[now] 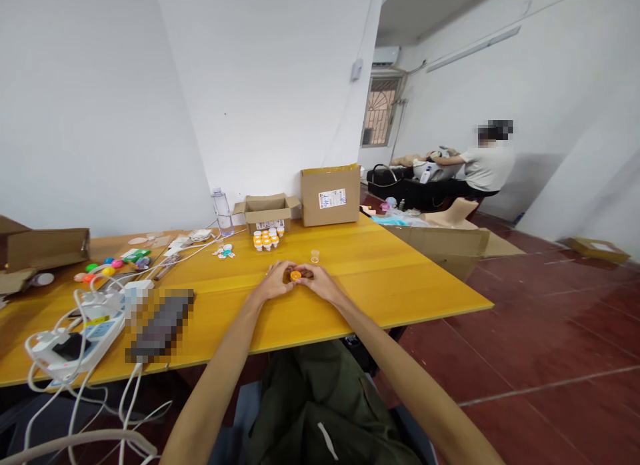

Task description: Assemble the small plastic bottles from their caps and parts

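Note:
Above the near part of the yellow table point(400, 278), a small round orange cap point(295, 276) is held between my two hands. My right hand point(319, 282) pinches it from the right. The curled fingers and thumb of my left hand point(276, 281) close on its left side. Just beyond the fingers, a small clear plastic cup point(315, 257) stands on the tabletop. Farther back is a tight cluster of several small white-and-orange containers point(267, 240). To their left lies a little pile of white and teal pieces point(225, 251).
An open carton point(270, 218) and a taller cardboard box point(330, 205) stand by the wall. Leftward are a clear bottle point(222, 213), coloured balls point(107, 270), a cabled power strip point(103, 335) and a blurred dark device point(163, 325). A person point(487, 165) sits at the far right.

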Demonstrator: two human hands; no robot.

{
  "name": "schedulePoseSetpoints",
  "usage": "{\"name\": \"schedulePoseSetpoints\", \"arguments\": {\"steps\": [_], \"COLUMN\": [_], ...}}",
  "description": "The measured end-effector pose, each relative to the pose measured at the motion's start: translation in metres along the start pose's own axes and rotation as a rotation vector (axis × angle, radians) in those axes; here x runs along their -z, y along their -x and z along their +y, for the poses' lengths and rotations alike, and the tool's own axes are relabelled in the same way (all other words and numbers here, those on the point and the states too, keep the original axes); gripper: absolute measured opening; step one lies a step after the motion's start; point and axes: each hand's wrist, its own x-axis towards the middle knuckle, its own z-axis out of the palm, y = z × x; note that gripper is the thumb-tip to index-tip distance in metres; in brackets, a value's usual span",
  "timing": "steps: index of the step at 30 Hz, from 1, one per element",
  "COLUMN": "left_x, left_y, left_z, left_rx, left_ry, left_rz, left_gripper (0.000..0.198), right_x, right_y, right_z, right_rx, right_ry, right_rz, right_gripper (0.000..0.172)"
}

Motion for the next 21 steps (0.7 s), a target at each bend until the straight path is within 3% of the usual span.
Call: {"name": "schedulePoseSetpoints", "arguments": {"steps": [21], "left_x": [0.0002], "left_y": [0.0016], "left_z": [0.0003], "left_rx": [0.002], "left_ry": [0.005], "left_rz": [0.002], "left_gripper": [0.03], "right_x": [-0.001], "right_y": [0.003], "right_z": [-0.0089], "right_rx": [-0.006], "right_ry": [0.06], "right_rz": [0.038], "right_gripper": [0.017]}}
